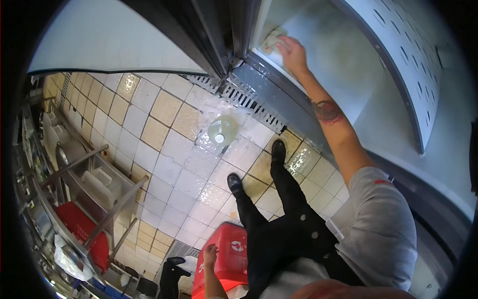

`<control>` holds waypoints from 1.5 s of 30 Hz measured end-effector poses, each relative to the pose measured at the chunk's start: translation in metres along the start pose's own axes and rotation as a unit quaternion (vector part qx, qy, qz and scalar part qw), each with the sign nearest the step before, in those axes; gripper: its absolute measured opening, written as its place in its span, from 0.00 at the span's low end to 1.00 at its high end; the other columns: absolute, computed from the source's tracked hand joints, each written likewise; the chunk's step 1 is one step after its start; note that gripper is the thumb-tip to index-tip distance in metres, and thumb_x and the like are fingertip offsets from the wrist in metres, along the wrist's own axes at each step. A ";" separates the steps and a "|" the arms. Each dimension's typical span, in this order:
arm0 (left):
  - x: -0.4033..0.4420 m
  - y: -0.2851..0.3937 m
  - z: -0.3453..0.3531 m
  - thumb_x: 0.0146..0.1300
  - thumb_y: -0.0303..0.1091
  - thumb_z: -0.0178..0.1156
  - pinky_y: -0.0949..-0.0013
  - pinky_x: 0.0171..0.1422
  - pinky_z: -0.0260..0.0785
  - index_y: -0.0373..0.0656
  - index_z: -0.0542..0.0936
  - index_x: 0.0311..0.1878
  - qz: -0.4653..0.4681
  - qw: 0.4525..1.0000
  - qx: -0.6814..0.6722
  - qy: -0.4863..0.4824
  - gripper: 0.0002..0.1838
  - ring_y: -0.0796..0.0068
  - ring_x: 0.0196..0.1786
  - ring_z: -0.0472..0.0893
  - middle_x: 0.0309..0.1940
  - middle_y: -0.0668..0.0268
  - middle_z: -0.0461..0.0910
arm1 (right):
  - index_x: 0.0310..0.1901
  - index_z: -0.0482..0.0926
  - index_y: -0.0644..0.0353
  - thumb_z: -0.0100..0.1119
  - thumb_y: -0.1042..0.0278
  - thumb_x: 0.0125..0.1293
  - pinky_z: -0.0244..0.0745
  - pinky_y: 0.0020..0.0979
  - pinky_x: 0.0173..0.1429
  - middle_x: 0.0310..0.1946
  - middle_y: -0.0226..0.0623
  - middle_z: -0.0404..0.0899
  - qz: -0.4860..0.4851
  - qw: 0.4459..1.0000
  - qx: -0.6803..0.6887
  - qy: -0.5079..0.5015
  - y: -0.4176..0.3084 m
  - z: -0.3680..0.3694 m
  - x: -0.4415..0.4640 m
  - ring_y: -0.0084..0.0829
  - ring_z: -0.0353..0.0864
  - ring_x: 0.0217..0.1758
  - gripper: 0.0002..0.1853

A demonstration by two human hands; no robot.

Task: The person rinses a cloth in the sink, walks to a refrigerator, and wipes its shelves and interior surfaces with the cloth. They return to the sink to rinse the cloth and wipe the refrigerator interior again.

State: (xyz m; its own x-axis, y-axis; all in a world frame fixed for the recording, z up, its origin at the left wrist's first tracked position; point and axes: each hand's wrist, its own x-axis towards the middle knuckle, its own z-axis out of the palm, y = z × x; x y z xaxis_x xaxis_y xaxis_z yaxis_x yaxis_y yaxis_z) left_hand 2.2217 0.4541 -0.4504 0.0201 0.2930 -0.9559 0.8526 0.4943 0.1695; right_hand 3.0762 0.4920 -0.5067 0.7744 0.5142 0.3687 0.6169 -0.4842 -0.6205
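My right hand [294,54] presses a pale, yellowish cloth [273,41] against the inner floor of a white-lined cabinet [323,30], near its front edge. The fingers are bent over the cloth and partly hide it. At the bottom, my left hand [211,254] hangs over a red plastic bin [231,246] with white markings. Its fingers are loosely curled and apart, and I see nothing in them. A translucent jug [222,130] with a white cap stands on the wet tiles in front of my feet, with suds around it.
A perforated white panel [403,55] curves inside the cabinet. The open door [124,37] spreads across the upper left. A floor drain grate [254,107] runs along the cabinet base. Metal racks with plastic containers [99,187] line the left. Another person's black boots [174,271] show below.
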 end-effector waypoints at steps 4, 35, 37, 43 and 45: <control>-0.012 0.022 -0.047 0.65 0.39 0.51 0.71 0.35 0.69 0.42 0.71 0.55 -0.002 1.000 -0.014 0.016 0.18 0.72 0.40 0.80 0.40 0.63 0.79 | 0.46 0.80 0.57 0.59 0.60 0.61 0.73 0.34 0.49 0.38 0.43 0.82 0.153 0.977 0.105 -0.104 -0.024 -0.013 -0.009 0.40 0.81 0.40 0.14; 0.020 0.082 -0.070 0.61 0.36 0.54 0.61 0.48 0.71 0.34 0.76 0.48 0.249 0.938 0.231 0.061 0.16 0.59 0.42 0.81 0.39 0.51 0.81 | 0.46 0.77 0.46 0.49 0.67 0.60 0.76 0.43 0.46 0.47 0.40 0.75 0.346 0.861 -0.290 -0.232 -0.039 -0.191 -0.327 0.44 0.78 0.47 0.13; -0.018 0.167 0.005 0.62 0.38 0.53 0.61 0.48 0.71 0.37 0.76 0.48 0.352 0.891 0.286 0.026 0.16 0.56 0.44 0.81 0.39 0.49 0.81 | 0.38 0.80 0.54 0.50 0.67 0.58 0.77 0.44 0.45 0.41 0.45 0.79 0.318 0.884 -0.263 -0.220 -0.053 -0.199 -0.311 0.46 0.81 0.41 0.10; -0.111 0.333 0.188 0.63 0.52 0.51 0.45 0.54 0.66 0.49 0.68 0.61 0.235 0.937 0.058 -0.253 0.26 0.55 0.59 0.69 0.57 0.58 0.71 | 0.40 0.80 0.50 0.53 0.69 0.55 0.66 0.58 0.52 0.43 0.40 0.78 0.196 0.950 -0.194 -0.144 -0.205 -0.246 -0.249 0.44 0.76 0.49 0.11; -0.157 0.383 0.219 0.61 0.58 0.51 0.41 0.55 0.66 0.48 0.68 0.60 0.105 0.964 -0.081 -0.230 0.30 0.53 0.59 0.69 0.57 0.55 0.70 | 0.48 0.78 0.46 0.51 0.67 0.59 0.61 0.63 0.56 0.49 0.37 0.77 0.161 0.951 -0.205 -0.163 -0.255 -0.258 -0.237 0.44 0.73 0.53 0.15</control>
State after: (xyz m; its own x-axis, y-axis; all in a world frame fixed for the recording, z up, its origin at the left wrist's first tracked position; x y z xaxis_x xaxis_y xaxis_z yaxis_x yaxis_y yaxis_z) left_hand 2.6598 0.4181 -0.2874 0.4440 0.0253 -0.8957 0.7123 0.5965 0.3699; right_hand 2.7715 0.3109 -0.2573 0.8890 0.4524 -0.0710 0.4098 -0.8551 -0.3178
